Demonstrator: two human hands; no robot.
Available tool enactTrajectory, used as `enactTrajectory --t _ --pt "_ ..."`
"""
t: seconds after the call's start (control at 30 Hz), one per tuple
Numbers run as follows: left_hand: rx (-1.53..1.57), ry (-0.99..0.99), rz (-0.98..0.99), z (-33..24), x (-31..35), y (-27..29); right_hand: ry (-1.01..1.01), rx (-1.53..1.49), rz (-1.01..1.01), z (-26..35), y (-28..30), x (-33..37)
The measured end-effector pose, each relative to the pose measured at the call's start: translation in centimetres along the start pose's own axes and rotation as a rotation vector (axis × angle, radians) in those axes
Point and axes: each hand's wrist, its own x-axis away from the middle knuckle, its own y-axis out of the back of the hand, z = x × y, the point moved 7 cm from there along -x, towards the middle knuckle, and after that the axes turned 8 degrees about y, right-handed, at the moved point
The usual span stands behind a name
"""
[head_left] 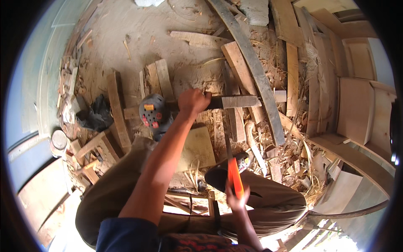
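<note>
A dark wooden batten lies crosswise before me, over other pieces of wood. My left hand is closed around it near its middle. Left of that hand, a dark clog on my foot rests on the batten. My right hand is wrapped around the orange handle of a hand saw. The narrow blade, seen nearly edge-on, points away from me and reaches the batten just right of my left hand. Whether its teeth are in the wood I cannot tell.
A long curved dark strip crosses on the right, beside loose planks. Shavings and offcuts cover the ground there. A square board lies between my feet. A black plastic bag sits left; wooden frames stand right.
</note>
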Motion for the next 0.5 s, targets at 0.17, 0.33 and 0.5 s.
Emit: enactTrajectory --t 0.17,0.33,0.5 --pt "-0.055 0.021 -0.033 0.2 -0.1 -0.7 -0.254 -0.236 -0.104 0.7 -1.8 -6.0" --pt "-0.075 0.028 -0.044 0.0 0.3 -0.7 0.044 -0.132 -0.078 1.6 -4.3 -9.9" --pt "-0.114 0.060 -0.039 -0.1 -0.2 -0.4 -0.089 -0.328 -0.130 2.1 1.2 1.3"
